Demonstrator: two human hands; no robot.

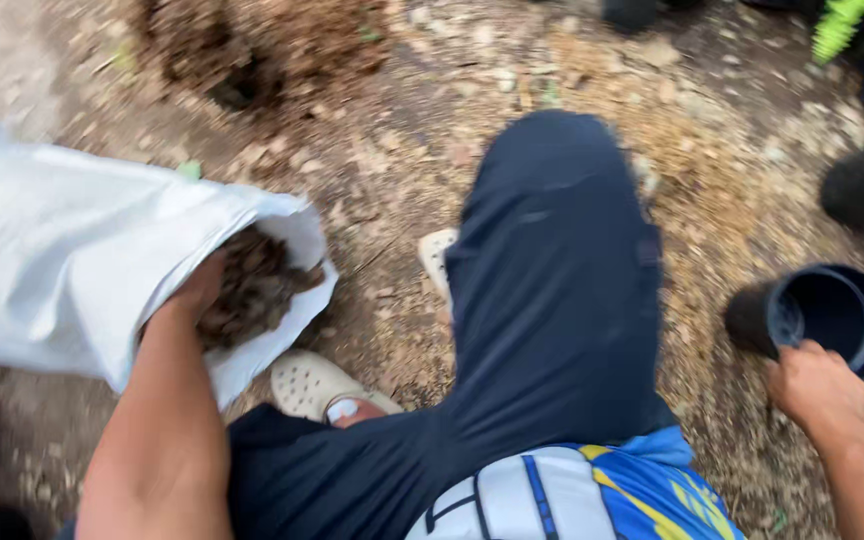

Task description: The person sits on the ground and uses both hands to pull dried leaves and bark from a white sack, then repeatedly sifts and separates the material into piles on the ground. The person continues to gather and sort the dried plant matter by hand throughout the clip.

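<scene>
White sack: lies on its side on the ground at my left, mouth turned toward my legs and gaping open.
Sack contents: brown, crumbly, chip-like soil mix fills the mouth; a little reaches the lower lip of the opening.
Left hand: pushed into the sack mouth, wrist at the upper fold of the fabric, palm down against the mix.
Left fingers: buried in the mix and under the fabric; I cannot tell whether they are apart or closed on a handful.
Black pot: round plastic pot, tilted on its side with the open rim facing me and up; inside looks dark and bare. It is off the ground, at my right, well apart from the sack.
Right hand: under the near lower wall of the black pot, touching it.
Right fingers: curled together around the pot's wall near its base, clamped on it.
Ground: bare earth with dry leaf scraps, small stones and straw-coloured litter; darker, looser soil at the far edge beyond the sack.
My legs: dark blue trousers, right knee raised between the sack and the pot.
Footwear: pale perforated clog just beside the lower lip of the sack; a second pale toe shows past the knee.
Shirt: blue, white and yellow hem at the near edge.
Second black pot: stands on the ground at the far right, beyond the held pot, partly cut off.
Image quality: motion blur throughout; fine detail is unreliable.
</scene>
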